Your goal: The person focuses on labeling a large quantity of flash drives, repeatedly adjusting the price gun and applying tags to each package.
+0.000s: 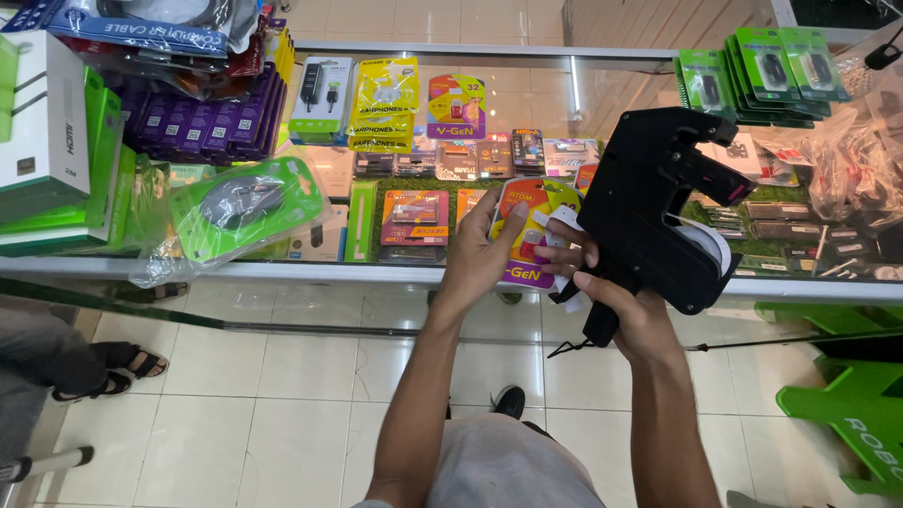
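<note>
Fingers of the left hand (482, 256) are pinched around a small yellow and purple blister pack (529, 224), thumb on the front and the rest tucked behind, so it's firmly gripped and held up just over the front edge of the glass desk (282, 271). Right hand (628, 306) is closed around the handle of a black price-label gun (658, 212), fingers wrapped on the grip and trigger, the body of the gun sitting just right of the pack with its white label roll (707, 243) showing at the side. A bit of white strip (562, 235) sits between the gun and the pack, touching or nearly so (can't tell if it's a label already stuck on or just backing paper).

Progress-wise, my read is the pack is mid-labelling: gun and pack are brought together, but a finished sticker on the card isn't clearly visible. Under the glass beyond the pack there are lots more small packs (414, 218) that look untouched, so I'd guess plenty is left.

Further left of the pack lies a green-carded mouse in a plastic bag (243, 205), and someone's sandalled foot (132, 362) is on the tiled floor.
</note>
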